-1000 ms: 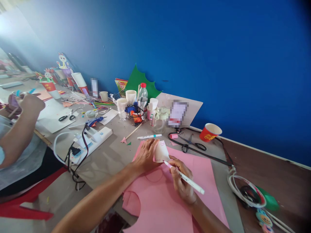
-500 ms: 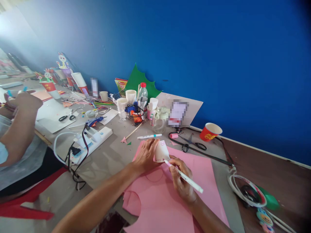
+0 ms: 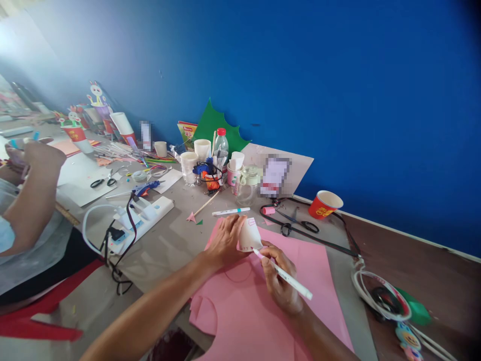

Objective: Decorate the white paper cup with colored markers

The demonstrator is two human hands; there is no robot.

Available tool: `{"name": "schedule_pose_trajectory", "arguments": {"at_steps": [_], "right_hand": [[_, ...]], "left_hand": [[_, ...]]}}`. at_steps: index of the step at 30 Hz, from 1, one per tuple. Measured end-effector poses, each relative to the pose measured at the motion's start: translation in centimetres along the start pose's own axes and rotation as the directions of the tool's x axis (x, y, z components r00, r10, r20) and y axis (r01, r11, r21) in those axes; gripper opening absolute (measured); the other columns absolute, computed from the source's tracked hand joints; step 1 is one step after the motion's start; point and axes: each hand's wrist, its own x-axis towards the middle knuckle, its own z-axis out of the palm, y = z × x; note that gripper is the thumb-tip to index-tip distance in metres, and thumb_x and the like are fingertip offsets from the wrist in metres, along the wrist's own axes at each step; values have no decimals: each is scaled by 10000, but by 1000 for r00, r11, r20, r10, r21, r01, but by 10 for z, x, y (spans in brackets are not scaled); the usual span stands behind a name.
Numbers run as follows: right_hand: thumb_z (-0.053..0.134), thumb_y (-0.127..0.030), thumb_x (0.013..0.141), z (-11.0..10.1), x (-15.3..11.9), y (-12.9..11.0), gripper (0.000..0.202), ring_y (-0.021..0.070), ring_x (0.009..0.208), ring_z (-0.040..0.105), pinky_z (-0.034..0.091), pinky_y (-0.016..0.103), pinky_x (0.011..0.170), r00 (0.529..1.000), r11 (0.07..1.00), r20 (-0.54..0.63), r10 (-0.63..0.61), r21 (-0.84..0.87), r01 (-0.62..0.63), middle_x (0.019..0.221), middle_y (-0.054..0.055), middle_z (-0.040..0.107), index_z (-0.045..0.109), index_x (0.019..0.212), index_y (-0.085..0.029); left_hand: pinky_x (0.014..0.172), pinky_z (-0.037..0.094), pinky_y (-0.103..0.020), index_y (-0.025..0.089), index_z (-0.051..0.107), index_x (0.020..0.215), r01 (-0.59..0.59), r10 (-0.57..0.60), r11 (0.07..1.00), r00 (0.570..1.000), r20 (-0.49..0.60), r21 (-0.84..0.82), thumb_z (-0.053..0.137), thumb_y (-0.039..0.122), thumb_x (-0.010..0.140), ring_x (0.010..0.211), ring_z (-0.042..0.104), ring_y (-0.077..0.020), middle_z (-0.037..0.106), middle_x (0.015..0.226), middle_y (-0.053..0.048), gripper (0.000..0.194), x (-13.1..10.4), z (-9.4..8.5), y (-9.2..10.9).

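My left hand (image 3: 227, 240) is closed around the left side of a small white paper cup (image 3: 249, 233), which bears pink marks near its top and along its lower edge. A white marker (image 3: 291, 282) with a pink tip end is gripped in my right hand (image 3: 280, 273), its tip at the cup's lower right edge. Both hands are over pink paper sheets (image 3: 259, 316); a curved line is drawn on the paper below my left hand. Just beyond the hands lie a second marker (image 3: 231, 211) with a blue band and a pink marker cap (image 3: 268, 210).
Scissors (image 3: 296, 223) and a red paper cup (image 3: 325, 205) are at the back right. Behind my hands stand a glass jar (image 3: 247, 193) and a red-capped bottle (image 3: 221, 145). A power strip (image 3: 161, 206) and glue gun (image 3: 146, 188) lie left, near another person's arm (image 3: 35, 195).
The marker in my right hand has shifted very slightly, its back end a little left. My left hand and the cup stay almost where they were.
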Motion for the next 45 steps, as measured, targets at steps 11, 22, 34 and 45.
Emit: {"name": "schedule_pose_trajectory", "arguments": {"at_steps": [11, 22, 34, 45], "right_hand": [[492, -224, 926, -1, 0, -1, 103, 242, 1010, 674, 566, 327, 758, 1000, 1000, 25, 4, -8, -3, 873, 69, 687, 596, 926, -219], [484, -205, 925, -1, 1, -2, 110, 234, 1015, 665, 551, 313, 761, 999, 1000, 32, 1, 9, -2, 857, 59, 678, 593, 934, -221], [489, -198, 931, 0, -1, 1, 101, 216, 1009, 660, 544, 283, 753, 998, 998, 50, 44, 44, -47, 909, 61, 662, 588, 930, -218], [498, -185, 923, 1, -2, 1, 105, 215, 1024, 666, 549, 280, 772, 999, 999, 31, 26, 37, -28, 953, 67, 674, 593, 953, -220]], "left_hand": [[1037, 415, -530, 196, 294, 1429, 30, -30, 999, 999, 19, -10, 731, 464, 730, 1253, 493, -365, 504, 1318, -192, 866, 0, 1, 0], [1031, 426, -538, 174, 305, 1428, 4, -4, 1000, 1000, 5, 2, 726, 459, 740, 1247, 497, -367, 511, 1310, -201, 855, 0, 0, 1], [1014, 438, -527, 158, 285, 1439, -54, 55, 998, 998, -44, 28, 717, 463, 757, 1227, 512, -361, 518, 1301, -209, 863, 0, 2, -2], [1009, 444, -508, 151, 298, 1418, -40, 41, 999, 998, -42, 26, 732, 431, 739, 1220, 520, -352, 520, 1298, -209, 853, 0, 1, 0]]}}
